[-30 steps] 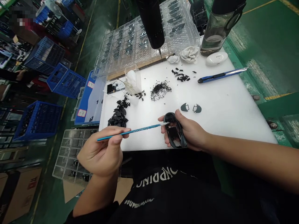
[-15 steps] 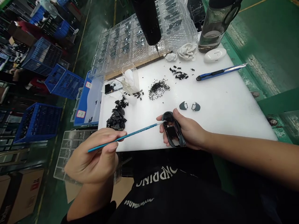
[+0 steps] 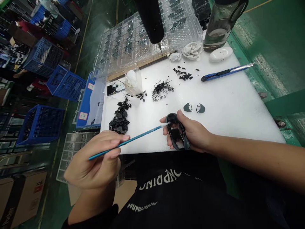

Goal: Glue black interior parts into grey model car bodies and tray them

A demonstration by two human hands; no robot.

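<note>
My right hand (image 3: 194, 133) is wrapped around a pair of dark wraparound glasses (image 3: 177, 136), whose frame shows black and grey with a dark lens. My left hand (image 3: 95, 162) pinches a thin blue brush-like stick (image 3: 128, 143) in its fingers. The stick's pale tip (image 3: 166, 124) touches the upper part of the glasses, close to my right thumb. Two small dark lens-shaped pieces (image 3: 187, 107) (image 3: 200, 108) lie on the white foam board (image 3: 238, 121), just beyond my right hand.
A pile of black shards (image 3: 119, 117) and scattered black bits (image 3: 162, 90) lie on the board. Farther back are a blue utility knife (image 3: 225, 72), a clear parts tray (image 3: 143, 35), a black hanging driver (image 3: 150, 19) and a water bottle (image 3: 216, 28). Blue crates (image 3: 40, 125) stand on the floor at left.
The stick's rear end has swung down and to the left as my left hand shifted that way. The stick's tip stays at the glasses, and the view has shifted slightly.
</note>
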